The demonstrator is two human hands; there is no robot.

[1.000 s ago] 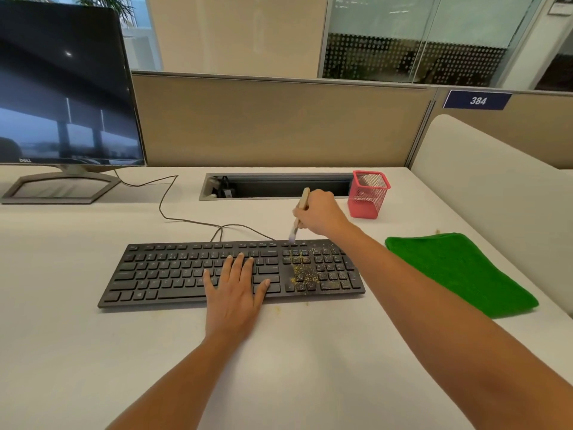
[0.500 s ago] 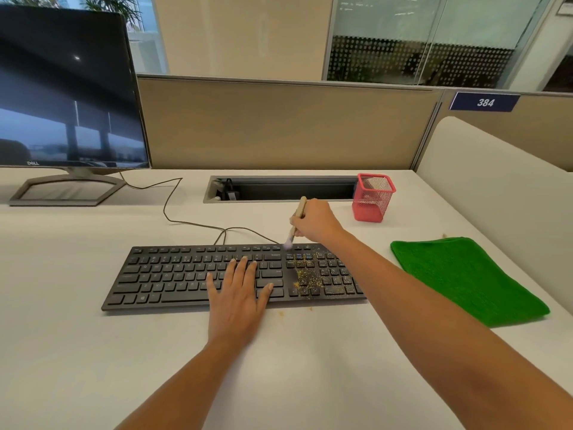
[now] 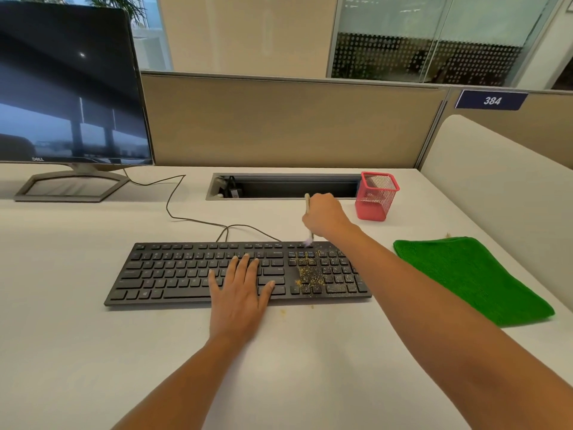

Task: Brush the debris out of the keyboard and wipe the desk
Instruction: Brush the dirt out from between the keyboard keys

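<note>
right hand [image 3: 325, 217] gripping brush [image 3: 307, 203]; left hand [image 3: 240, 293] flat on keyboard [image 3: 173, 271]

A black keyboard [image 3: 198, 274] of matt plastic lies on a desk [image 3: 93, 352] with a smooth, matt white top, its right-hand keys dusted with dry, gritty yellow debris [image 3: 310, 274]. The green cloth [image 3: 471, 277] beside it shows a thick, nubby pile like towelling. The red pen holder [image 3: 376, 197] is fine wire mesh, see-through and lightly shiny. The monitor [image 3: 68, 88] has a glossy dark screen that mirrors the room, above a stand [image 3: 71, 187] in a dull grey metal finish. The beige partition [image 3: 294, 125] looks matt and cloth-covered, and the glass panels [image 3: 434, 41] above carry a frosted dot pattern. The brush [image 3: 308, 242] has soft pale bristles; its light handle's material cannot be told.
</note>
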